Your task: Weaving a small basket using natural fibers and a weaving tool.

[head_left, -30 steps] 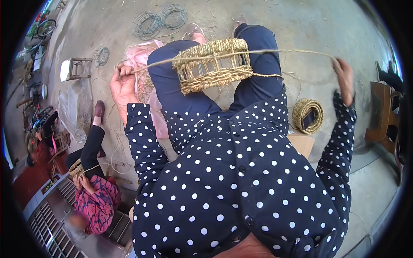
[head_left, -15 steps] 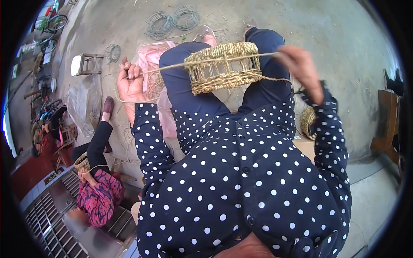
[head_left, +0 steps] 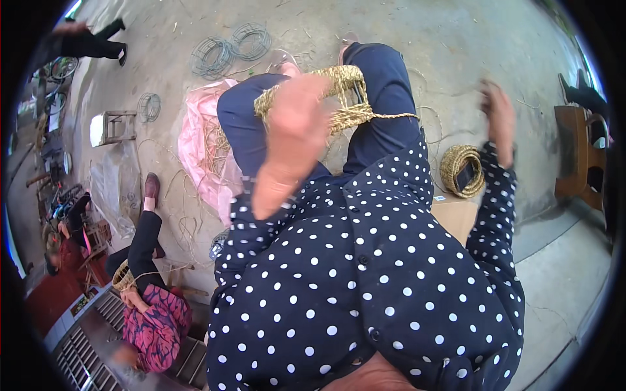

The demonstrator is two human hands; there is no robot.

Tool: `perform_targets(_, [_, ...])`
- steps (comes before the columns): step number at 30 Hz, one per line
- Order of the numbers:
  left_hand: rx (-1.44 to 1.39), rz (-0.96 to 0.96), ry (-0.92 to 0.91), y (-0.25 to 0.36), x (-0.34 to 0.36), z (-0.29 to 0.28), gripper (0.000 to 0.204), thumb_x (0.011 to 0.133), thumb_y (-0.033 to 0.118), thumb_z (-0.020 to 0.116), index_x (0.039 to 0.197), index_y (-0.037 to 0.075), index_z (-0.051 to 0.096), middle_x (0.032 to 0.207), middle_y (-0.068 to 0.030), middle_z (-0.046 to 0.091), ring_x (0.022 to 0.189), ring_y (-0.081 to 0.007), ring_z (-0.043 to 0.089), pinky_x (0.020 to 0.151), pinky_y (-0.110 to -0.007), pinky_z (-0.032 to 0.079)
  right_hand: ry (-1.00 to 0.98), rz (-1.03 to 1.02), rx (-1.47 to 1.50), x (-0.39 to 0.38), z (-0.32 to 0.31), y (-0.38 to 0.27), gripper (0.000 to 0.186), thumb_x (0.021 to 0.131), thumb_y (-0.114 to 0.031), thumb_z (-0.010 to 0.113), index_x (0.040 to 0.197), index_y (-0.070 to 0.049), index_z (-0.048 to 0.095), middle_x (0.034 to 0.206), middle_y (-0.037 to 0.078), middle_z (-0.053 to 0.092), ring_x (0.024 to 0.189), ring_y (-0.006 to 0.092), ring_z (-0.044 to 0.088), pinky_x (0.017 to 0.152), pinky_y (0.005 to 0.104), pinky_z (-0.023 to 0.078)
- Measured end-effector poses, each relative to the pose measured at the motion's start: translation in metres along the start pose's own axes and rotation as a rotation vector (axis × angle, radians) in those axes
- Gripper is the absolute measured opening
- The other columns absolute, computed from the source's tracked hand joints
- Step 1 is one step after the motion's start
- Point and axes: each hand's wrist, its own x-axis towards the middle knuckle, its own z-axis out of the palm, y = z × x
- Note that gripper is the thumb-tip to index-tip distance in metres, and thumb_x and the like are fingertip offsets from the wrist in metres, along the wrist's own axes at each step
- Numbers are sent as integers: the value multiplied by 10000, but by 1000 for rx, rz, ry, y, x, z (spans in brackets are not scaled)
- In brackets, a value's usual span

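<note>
Head view: the basket (head_left: 345, 76), banded with straw-coloured fibre and partly open at its side, is being supported on the dark-trousered thighs (head_left: 383, 81), at the far middle of the scene. A twisted cord (head_left: 395, 116) is being led from its right side across the right thigh. The left hand (head_left: 295, 120) is being held in front of the basket, and much of the basket's left part is being hidden; because of blur, whether anything is being pinched or touched cannot be told. The right hand (head_left: 499, 116) is being held up well apart, to the right of the basket, with its fingers bent; whether a strand is being gripped cannot be told.

For good handling, firm support between the thighs is being called for, so that tilting is being prevented while fibre is being drawn. Even tension is being advised, with each turn being laid flat against its neighbour and the twisted cord being kept free of snags.

On the left, loose strands (head_left: 214, 140) are being held on a pink plastic sheet (head_left: 195, 120). On the right, a dark flat object (head_left: 465, 176) is being kept inside a woven coil (head_left: 448, 163), near a cardboard box (head_left: 458, 216).
</note>
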Motion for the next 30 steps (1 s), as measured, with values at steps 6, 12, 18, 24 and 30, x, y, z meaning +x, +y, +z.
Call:
perform_targets(6, [572, 145, -183, 27, -25, 64, 279, 776, 134, 575, 1010, -10, 621, 1106, -157, 538, 921, -276, 547, 933, -486, 391, -723, -32, 116, -58, 150, -62, 275, 876, -160, 650, 1074, 31, 629, 796, 46, 646, 652, 92, 605, 585, 219, 503])
perform_targets(12, [416, 133, -154, 19, -35, 64, 270, 745, 91, 623, 986, -28, 595, 1091, -168, 529, 912, -271, 560, 937, -452, 395, -941, 319, 20, -45, 161, -66, 231, 873, -220, 674, 899, 9, 661, 664, 23, 613, 483, 77, 541, 423, 226, 439])
perform_targets(18, [218, 84, -205, 13, -32, 57, 361, 679, 47, 714, 1018, 6, 597, 1079, -130, 529, 946, -293, 555, 856, -402, 431, -725, -138, -512, -47, 186, -60, 285, 776, -246, 633, 698, 28, 643, 589, 149, 607, 471, 200, 588, 467, 331, 468])
perform_targets(24, [-77, -11, -11, 9, -40, 33, 394, 616, 19, 771, 971, 44, 602, 1034, -101, 539, 880, -294, 551, 784, -379, 454, -814, -23, -241, -67, 157, -90, 269, 866, -225, 635, 811, 37, 660, 636, 99, 648, 572, 160, 640, 522, 294, 498])
perform_targets(30, [-219, -286, 26, -12, -57, -13, 367, 615, -15, 782, 912, 40, 572, 1002, -65, 541, 846, -177, 567, 674, -280, 492, -336, 29, 35, 9, 18, -60, 283, 930, -262, 586, 1028, 1, 626, 837, 76, 669, 657, 115, 616, 593, 230, 496])
